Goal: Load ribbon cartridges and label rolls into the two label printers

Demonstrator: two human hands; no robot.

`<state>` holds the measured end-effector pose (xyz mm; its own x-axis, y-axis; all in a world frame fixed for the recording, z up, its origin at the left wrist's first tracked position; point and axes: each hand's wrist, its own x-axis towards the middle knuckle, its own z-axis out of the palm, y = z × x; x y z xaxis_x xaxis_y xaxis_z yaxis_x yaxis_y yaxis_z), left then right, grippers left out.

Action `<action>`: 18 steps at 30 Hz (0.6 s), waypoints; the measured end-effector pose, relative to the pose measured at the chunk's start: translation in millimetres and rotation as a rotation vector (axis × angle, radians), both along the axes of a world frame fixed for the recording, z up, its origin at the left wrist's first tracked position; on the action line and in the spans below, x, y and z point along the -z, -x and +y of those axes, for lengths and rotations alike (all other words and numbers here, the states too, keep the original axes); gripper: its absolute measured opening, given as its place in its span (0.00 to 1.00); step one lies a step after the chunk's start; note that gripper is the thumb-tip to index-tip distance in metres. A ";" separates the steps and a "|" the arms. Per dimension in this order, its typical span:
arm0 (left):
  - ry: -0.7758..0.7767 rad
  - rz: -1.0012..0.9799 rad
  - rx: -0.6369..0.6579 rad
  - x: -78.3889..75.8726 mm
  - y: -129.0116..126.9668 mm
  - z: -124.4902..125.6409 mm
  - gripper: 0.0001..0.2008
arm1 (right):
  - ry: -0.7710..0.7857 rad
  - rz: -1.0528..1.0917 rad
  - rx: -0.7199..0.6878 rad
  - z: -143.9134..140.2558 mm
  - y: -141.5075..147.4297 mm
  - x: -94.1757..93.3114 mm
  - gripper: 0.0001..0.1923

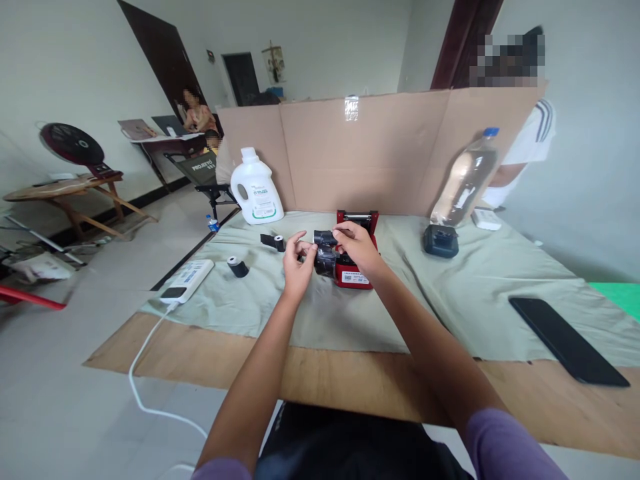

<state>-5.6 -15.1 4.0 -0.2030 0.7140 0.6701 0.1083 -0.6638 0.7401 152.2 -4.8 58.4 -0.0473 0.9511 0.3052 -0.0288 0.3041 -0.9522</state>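
Note:
Over the middle of the cloth, a roll of shiny black ribbon (325, 237) is held between my two hands, with a loose wrinkled length of black film (326, 261) hanging below it. My left hand (299, 262) has curled fingers and its thumb at the left edge of the ribbon. Thumb and fingers of my right hand (357, 247) pinch the roll's right end. Just behind and right of the film stands a small red machine (354, 277) with a white label and its lid raised. My right hand partly hides it. Two smaller black rolls, one partly unwound (273, 242) and one wound (237, 267), lie to the left.
A white jug (257, 190) stands back left, before a cardboard screen (365, 157). Toward the right are a clear bottle (465, 180), a black box-shaped object (441, 241) and a dark phone (567, 340). A white power strip (187, 281) lies left. People are beyond the screen.

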 end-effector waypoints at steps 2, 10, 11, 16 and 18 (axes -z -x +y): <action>-0.010 0.050 0.005 0.2 4.3 2.0 0.20 | 0.013 -0.007 -0.007 0.5 0.9 0.8 0.13; -0.182 0.401 -0.173 -4.6 18.3 5.5 0.17 | 0.051 -0.024 -0.004 -1.2 1.1 -1.6 0.13; -0.204 0.416 -0.203 -4.8 18.6 5.1 0.17 | 0.050 -0.018 -0.002 -1.1 1.3 -1.3 0.12; -0.280 0.507 -0.305 -5.7 17.3 1.2 0.15 | 0.051 -0.015 0.007 -2.8 4.8 1.2 0.10; -0.297 0.554 -0.322 -6.9 16.6 -0.4 0.13 | 0.072 -0.031 0.010 -5.2 6.4 0.0 0.10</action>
<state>-22.3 -15.5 10.9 0.0542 0.4468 0.8930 0.6417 -0.7008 0.3116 145.9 -9.9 58.4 -0.0461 0.9709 0.2349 0.0035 0.2353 -0.9719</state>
